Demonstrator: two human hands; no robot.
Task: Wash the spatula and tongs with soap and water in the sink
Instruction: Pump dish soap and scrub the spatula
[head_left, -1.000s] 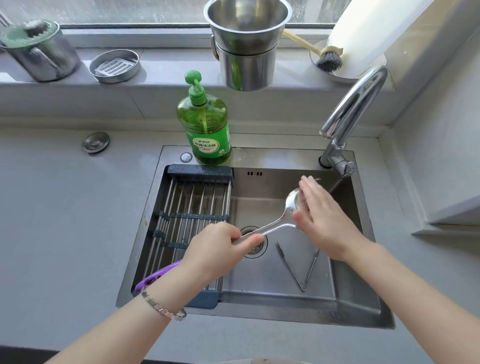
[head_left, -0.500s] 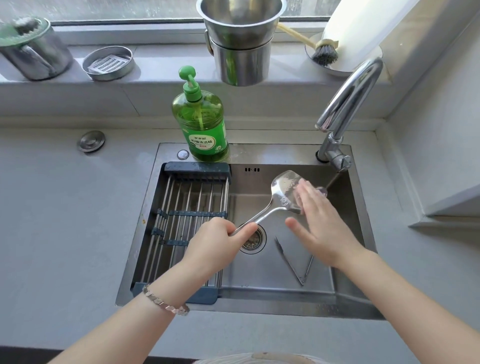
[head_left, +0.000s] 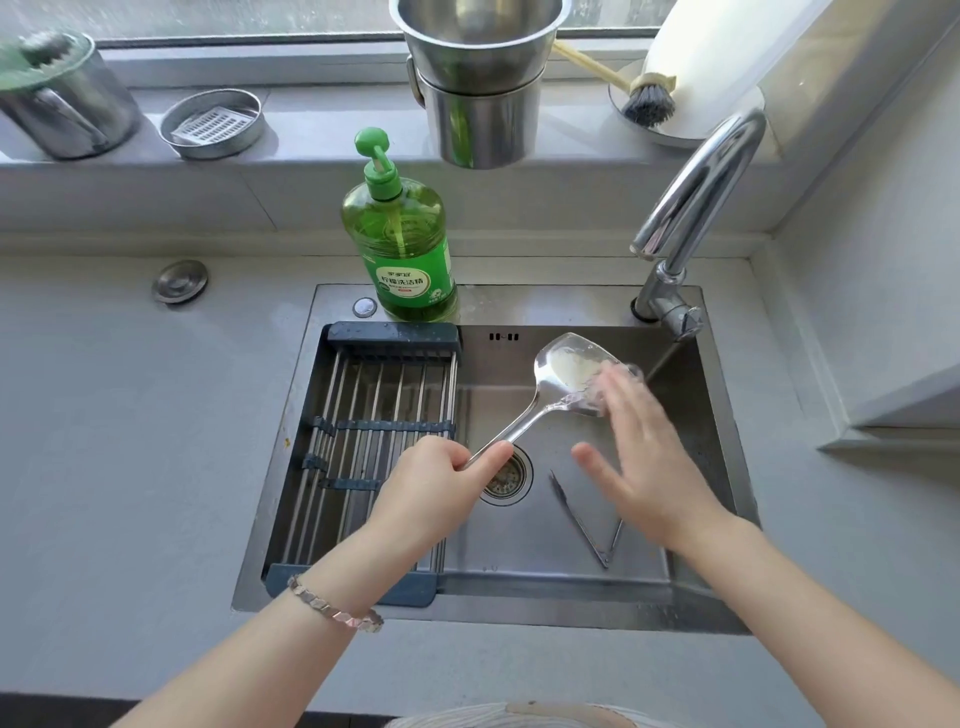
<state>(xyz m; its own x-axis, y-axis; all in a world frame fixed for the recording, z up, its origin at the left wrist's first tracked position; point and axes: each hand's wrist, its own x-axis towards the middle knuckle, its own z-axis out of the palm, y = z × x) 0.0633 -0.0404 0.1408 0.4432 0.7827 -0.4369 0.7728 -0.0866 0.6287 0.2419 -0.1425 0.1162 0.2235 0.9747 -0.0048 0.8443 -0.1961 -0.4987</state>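
Shiny steel spatula (head_left: 566, 371) w/ soapy blade, gripped by handle in left hand (head_left: 434, 491).
Right hand (head_left: 641, 457) open, rubbing blade; slick handle could slip onto thin metal tongs (head_left: 584, 519) below.

Sink (head_left: 519, 584) left half: covered by drying rack (head_left: 374, 441).
Right half floor: tongs (head_left: 587, 525) lying near front edge.
Back right corner: faucet (head_left: 691, 208) overhanging.
Back edge: soap bottle (head_left: 397, 244).
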